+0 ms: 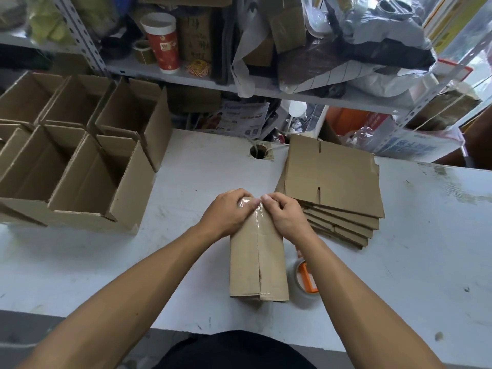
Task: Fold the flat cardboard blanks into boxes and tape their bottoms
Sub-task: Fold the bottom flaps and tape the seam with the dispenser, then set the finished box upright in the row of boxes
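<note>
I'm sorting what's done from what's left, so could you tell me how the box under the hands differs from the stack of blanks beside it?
The box is folded up with its bottom facing up; the blanks lie flat and unfolded. The box has clear tape along its seam; the blanks show none. The left hand and right hand work on the box; the blanks lie untouched. Both are plain brown cardboard on the white table.

red paper cup (163, 43), plastic bags (386, 41), shelf (186, 75)

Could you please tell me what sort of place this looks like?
Probably a small packing or shipping workroom: folded boxes beside a stack of flat blanks, a tape roll on the table, and cluttered shelves behind.
</note>
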